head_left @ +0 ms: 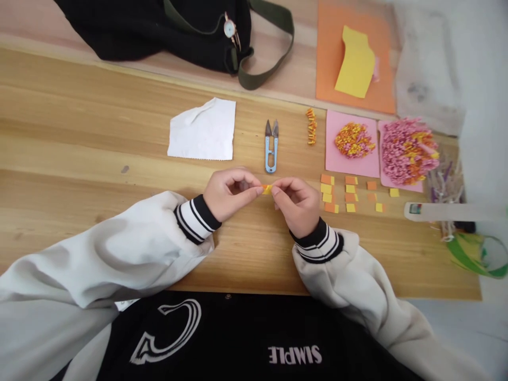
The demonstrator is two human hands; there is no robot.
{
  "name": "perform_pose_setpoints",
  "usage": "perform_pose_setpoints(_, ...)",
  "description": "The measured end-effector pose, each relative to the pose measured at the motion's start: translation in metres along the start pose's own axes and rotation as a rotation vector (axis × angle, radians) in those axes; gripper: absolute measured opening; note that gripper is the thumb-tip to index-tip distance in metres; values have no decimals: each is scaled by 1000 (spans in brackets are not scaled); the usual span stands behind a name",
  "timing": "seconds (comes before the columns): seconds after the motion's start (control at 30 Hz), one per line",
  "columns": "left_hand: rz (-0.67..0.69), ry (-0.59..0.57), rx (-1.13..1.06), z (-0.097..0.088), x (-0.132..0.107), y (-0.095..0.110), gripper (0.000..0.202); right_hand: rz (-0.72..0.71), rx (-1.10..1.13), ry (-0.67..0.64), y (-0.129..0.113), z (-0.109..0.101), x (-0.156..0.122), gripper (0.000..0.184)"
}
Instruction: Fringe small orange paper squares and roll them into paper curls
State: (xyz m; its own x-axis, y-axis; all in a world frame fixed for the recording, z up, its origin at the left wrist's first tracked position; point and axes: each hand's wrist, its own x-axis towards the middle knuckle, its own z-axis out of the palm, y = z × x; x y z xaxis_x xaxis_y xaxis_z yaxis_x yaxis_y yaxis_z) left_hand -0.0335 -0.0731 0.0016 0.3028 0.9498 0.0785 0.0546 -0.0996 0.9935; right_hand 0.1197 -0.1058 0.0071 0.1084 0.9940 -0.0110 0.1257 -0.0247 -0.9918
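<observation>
Between my two hands is a small orange and yellow paper piece (266,189), pinched at both ends. My left hand (230,193) grips its left end with thumb and forefinger. At the other end, the fingertips of my right hand (297,203) are closed on it. Just beyond the hands lie blue thread snips (271,148), blades pointing away. To the right of my right hand, small orange and yellow paper slips (326,188) lie in several short columns. A short row of folded orange paper pieces (311,127) rests past the snips.
A torn white paper (202,129) lies left of the snips. Pink sheets (331,164) carry heaps of folded pieces (408,151). Farther back are a black bag (159,32) with a watch (229,27), and orange paper (327,79) under yellow paper (355,63). A green tape roll (462,254) sits right.
</observation>
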Motion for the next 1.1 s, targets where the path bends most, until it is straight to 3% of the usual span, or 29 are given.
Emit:
perform_pose_setpoints(0.17, -17, 9, 4, -1, 1, -2, 21, 38, 54, -50, 5, 3, 1, 12)
perform_pose_setpoints(0.43, -34, 53, 46, -2, 1, 2, 20, 39, 40, -19, 10, 7, 2, 16)
perform_pose_setpoints(0.67, -11, -19, 75, -2, 1, 4, 29, 76, 100, -53, 14, 7, 3, 16)
perform_pose_setpoints(1.1, -92, -34, 77, -3, 1, 7, 34, 44, 80, -69, 15, 8, 4, 17)
